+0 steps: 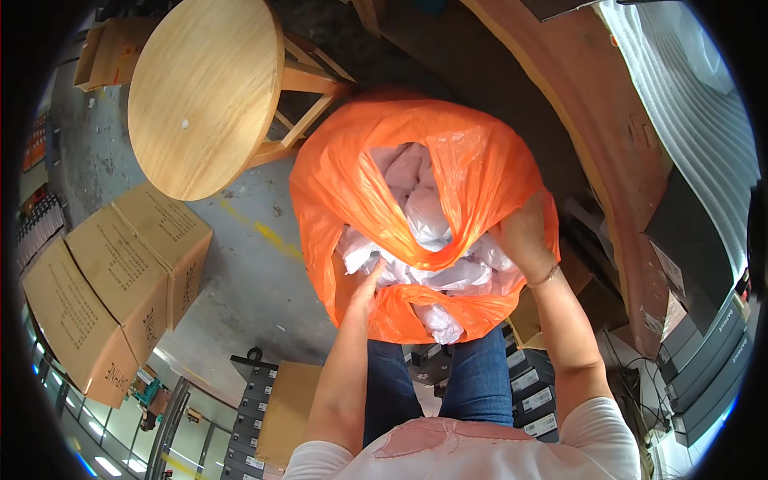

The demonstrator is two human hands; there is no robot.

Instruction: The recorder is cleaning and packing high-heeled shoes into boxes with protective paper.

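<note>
Step in hand, as judged: crumpled white translucent film (428,216) is being handled by both hands inside a large, bulging orange thin-plastic bag (352,164). For the next move, a sure grip on film or rim is prob. called for, w/ the loops kept clear, b/c thin plastic may snag or stretch. The left hand (368,294) is set at the near-left of the mouth, against the film, w/ some fingers seen extended; the rest is hidden, so whether anything is pinched can't be told. The right hand (522,236) is sunk past the right rim; its fingertips are covered, so its grip can't be told either. The bag is held above blue denim-clad legs (474,384), near a round pale-wood stool (204,100); its underside isn't shown. Its skin is glossy & creased, w/ an orange band slung across the mouth & film bunched below, incl. a tuft poking out at the near edge.
</note>
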